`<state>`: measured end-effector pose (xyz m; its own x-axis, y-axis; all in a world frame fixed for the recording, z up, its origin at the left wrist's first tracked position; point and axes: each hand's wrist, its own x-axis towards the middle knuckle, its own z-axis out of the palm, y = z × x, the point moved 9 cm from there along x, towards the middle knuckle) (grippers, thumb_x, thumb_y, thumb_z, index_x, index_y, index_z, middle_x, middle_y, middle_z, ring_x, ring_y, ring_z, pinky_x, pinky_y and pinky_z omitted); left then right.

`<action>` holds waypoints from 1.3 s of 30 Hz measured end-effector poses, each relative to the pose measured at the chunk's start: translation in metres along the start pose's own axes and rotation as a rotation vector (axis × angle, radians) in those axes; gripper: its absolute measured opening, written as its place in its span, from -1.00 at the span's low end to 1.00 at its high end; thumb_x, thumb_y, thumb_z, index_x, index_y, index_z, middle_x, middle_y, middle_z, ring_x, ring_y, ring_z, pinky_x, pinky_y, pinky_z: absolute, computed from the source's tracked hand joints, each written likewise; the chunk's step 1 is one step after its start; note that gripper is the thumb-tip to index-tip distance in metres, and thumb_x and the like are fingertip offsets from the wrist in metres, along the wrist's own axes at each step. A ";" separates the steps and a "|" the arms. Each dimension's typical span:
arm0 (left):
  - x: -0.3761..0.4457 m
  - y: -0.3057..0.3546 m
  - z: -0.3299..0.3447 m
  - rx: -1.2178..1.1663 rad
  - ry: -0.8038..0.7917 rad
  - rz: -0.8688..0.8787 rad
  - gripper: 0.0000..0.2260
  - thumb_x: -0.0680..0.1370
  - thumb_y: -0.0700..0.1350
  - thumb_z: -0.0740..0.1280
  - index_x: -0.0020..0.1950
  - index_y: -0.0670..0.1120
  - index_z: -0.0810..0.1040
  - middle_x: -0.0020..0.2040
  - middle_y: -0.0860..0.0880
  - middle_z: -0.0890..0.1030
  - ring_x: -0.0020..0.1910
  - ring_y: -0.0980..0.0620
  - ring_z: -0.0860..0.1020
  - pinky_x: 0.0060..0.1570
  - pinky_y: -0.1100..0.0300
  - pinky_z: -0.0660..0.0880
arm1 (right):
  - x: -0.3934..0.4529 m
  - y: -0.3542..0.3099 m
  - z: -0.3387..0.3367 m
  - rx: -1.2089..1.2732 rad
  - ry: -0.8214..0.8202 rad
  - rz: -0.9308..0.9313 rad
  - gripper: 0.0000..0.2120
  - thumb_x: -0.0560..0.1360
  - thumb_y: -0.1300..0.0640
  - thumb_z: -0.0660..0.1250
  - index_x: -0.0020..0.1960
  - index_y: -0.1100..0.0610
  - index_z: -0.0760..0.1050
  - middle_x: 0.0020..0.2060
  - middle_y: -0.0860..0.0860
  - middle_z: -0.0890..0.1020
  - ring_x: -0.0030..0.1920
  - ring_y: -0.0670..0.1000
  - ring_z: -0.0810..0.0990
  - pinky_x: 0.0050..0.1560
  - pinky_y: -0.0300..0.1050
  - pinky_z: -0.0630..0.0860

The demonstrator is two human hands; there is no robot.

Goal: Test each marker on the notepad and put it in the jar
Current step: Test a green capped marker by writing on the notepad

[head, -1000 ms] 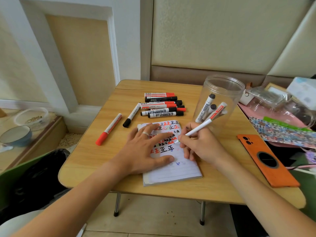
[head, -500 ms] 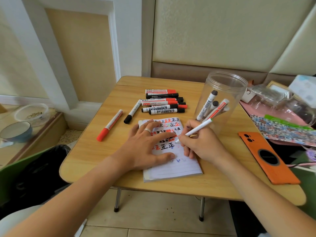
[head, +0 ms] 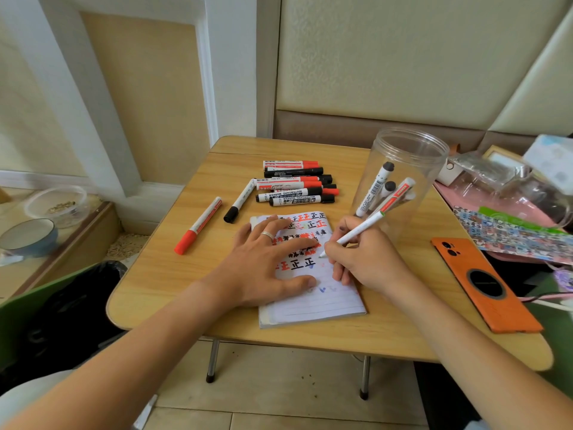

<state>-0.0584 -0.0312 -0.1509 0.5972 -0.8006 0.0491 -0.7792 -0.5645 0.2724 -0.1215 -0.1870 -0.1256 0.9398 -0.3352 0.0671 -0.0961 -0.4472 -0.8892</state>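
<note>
A lined notepad (head: 325,302) lies on the small wooden table (head: 173,274), its upper part covered with red and black test marks. My left hand (head: 266,268) presses flat on the pad, fingers spread. My right hand (head: 362,259) grips a thin white marker (head: 359,229), its tip touching the page at the pad's right side. Behind my right hand stands a clear plastic jar (head: 406,150) with three markers inside. A pile of red and black markers (head: 297,184) lies behind the pad. A black-capped marker (head: 240,201) and a red-capped marker (head: 198,226) lie apart to its left.
An orange phone (head: 483,287) lies face down at the table's right edge. Patterned paper and plastic clutter (head: 511,231) crowd the far right. A bowl (head: 29,237) and a clear tub (head: 57,204) sit on a low shelf at left. Black bag (head: 71,305) below left.
The view has shifted slightly. My right hand holds the white marker on the page, its tip moved only a little; my left hand stays flat on the pad.
</note>
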 end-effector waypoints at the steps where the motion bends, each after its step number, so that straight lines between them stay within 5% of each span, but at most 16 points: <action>1: 0.000 0.000 0.000 0.001 -0.003 0.000 -0.29 0.40 0.58 -0.03 0.54 0.43 0.09 0.63 0.08 0.04 0.62 0.06 -0.12 0.55 -0.20 -0.18 | 0.000 0.001 0.000 -0.002 0.000 0.002 -0.87 0.52 0.28 0.39 -0.13 0.22 0.44 -0.42 0.23 0.62 -0.38 0.40 0.63 -0.42 0.11 0.52; 10: -0.002 0.002 0.001 0.006 -0.011 0.015 -0.35 0.42 0.56 -0.06 0.50 0.49 0.07 0.63 0.07 0.00 0.63 0.03 -0.14 0.55 -0.21 -0.20 | -0.003 -0.003 -0.001 -0.004 0.003 0.020 -0.89 0.54 0.31 0.36 -0.11 0.26 0.43 -0.41 0.17 0.60 -0.47 0.10 0.65 -0.51 -0.13 0.48; 21: -0.001 0.001 0.000 0.007 -0.004 0.025 -0.39 0.46 0.55 0.00 0.50 0.49 0.08 0.63 0.06 0.03 0.63 0.02 -0.12 0.55 -0.20 -0.18 | -0.006 -0.007 0.001 -0.019 -0.022 0.015 -0.89 0.54 0.31 0.36 -0.12 0.25 0.44 -0.33 0.32 0.60 -0.51 0.07 0.60 -0.52 -0.09 0.47; 39: -0.001 0.001 0.002 -0.016 -0.009 0.016 -0.41 0.47 0.54 0.04 0.49 0.50 0.09 0.63 0.07 0.02 0.63 0.04 -0.14 0.55 -0.20 -0.22 | -0.007 -0.003 0.000 -0.004 0.012 0.063 -0.89 0.55 0.30 0.33 -0.12 0.25 0.42 -0.41 0.16 0.59 -0.53 0.06 0.60 -0.53 -0.10 0.44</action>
<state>-0.0602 -0.0309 -0.1522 0.5825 -0.8116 0.0448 -0.7858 -0.5481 0.2866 -0.1277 -0.1838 -0.1234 0.9280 -0.3722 0.0163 -0.1562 -0.4285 -0.8899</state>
